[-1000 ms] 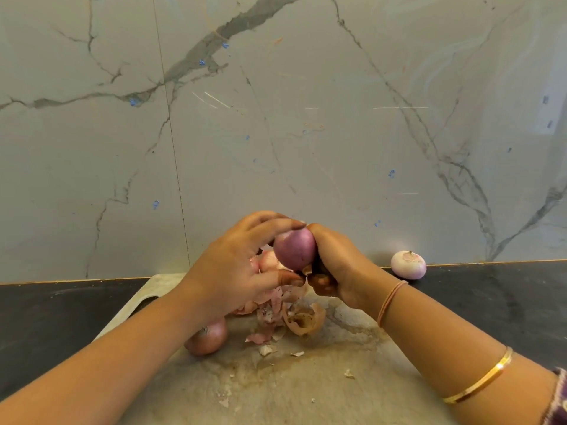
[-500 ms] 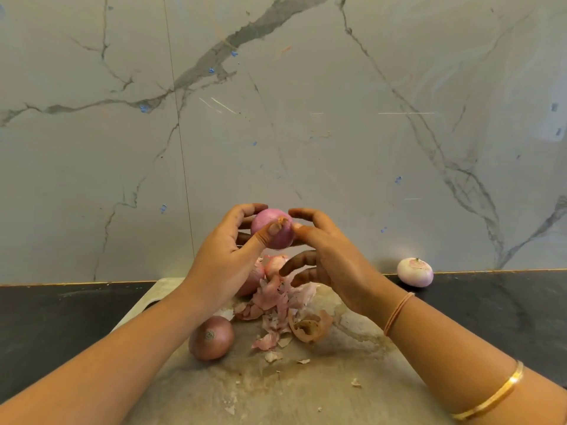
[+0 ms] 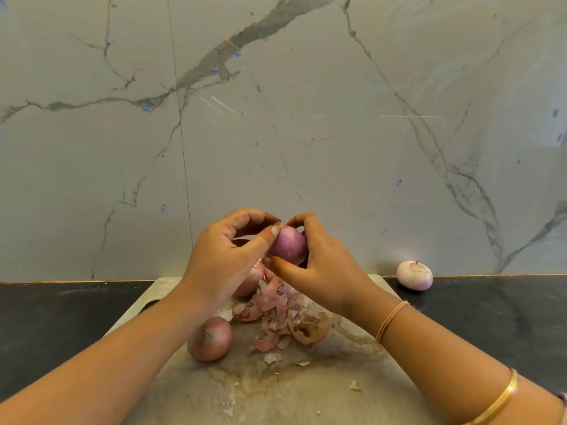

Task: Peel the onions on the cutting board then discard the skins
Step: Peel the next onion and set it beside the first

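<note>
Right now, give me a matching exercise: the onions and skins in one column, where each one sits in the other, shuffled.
1. purple onion
2. brown-skinned onion
3. pale peeled onion
4. loose skins

A. on the dark counter, off the cutting board
B. heaped on the cutting board
C. held above the cutting board
D. lying unpeeled on the cutting board

Pairs: 1-C, 2-D, 3-A, 4-B

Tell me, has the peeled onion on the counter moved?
No. The peeled onion still lies by the backsplash, just left of the same grey vein.
</note>
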Demonstrator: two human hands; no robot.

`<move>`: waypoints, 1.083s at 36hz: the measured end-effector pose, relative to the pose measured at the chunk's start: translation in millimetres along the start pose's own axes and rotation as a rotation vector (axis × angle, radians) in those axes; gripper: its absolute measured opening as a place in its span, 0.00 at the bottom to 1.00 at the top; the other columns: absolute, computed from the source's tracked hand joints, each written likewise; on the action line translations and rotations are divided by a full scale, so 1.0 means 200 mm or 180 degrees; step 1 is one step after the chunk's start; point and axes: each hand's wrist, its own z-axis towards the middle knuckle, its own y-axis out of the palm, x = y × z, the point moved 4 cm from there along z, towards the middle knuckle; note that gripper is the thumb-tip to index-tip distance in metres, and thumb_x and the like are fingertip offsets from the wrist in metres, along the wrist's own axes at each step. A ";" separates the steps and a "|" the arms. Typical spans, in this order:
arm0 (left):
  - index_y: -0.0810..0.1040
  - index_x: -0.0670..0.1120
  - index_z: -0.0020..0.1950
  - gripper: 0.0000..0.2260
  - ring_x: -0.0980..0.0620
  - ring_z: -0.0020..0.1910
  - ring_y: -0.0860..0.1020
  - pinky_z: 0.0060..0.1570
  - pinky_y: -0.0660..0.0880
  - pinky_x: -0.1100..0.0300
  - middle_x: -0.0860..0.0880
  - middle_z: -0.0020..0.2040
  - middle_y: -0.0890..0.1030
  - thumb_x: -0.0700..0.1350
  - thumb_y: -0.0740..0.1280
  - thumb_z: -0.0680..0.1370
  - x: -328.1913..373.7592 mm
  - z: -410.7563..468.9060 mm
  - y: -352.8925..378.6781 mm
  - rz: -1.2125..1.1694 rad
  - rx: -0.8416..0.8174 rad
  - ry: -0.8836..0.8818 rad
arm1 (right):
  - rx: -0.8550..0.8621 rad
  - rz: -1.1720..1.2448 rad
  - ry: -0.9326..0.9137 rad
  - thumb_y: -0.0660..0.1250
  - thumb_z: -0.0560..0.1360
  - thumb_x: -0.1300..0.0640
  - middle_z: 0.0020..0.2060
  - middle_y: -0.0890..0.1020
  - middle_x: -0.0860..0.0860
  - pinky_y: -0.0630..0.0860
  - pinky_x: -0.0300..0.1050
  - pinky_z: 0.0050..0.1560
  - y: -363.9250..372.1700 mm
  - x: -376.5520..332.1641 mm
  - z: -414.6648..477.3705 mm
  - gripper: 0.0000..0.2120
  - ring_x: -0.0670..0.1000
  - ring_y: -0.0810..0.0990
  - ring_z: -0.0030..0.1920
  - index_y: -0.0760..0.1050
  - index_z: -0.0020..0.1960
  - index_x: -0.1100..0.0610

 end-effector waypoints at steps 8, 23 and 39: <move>0.82 0.51 0.41 0.09 0.59 0.43 0.82 0.40 0.76 0.70 0.56 0.39 0.84 0.37 0.69 0.74 0.00 0.00 -0.02 0.0060 0.0172 -0.0029 | 0.0022 -0.0207 -0.0019 0.72 0.73 0.48 0.46 0.73 0.45 0.78 0.35 0.43 0.00 0.00 0.00 0.22 0.47 0.77 0.44 0.60 0.58 0.48; 0.80 0.52 0.42 0.08 0.59 0.43 0.81 0.40 0.75 0.71 0.56 0.41 0.83 0.40 0.68 0.75 -0.03 0.01 -0.04 0.0520 0.0357 0.0074 | 0.0117 0.0748 0.0273 0.74 0.72 0.55 0.54 0.77 0.47 0.80 0.38 0.49 0.00 0.05 0.02 0.20 0.49 0.79 0.52 0.70 0.61 0.49; 0.78 0.54 0.44 0.09 0.55 0.43 0.82 0.45 0.77 0.62 0.54 0.42 0.83 0.39 0.66 0.77 -0.05 0.02 -0.04 0.0418 0.0365 0.0020 | -0.0236 0.1653 0.0675 0.66 0.77 0.51 0.42 0.78 0.55 0.75 0.41 0.35 -0.01 0.05 0.02 0.12 0.49 0.76 0.33 0.67 0.56 0.54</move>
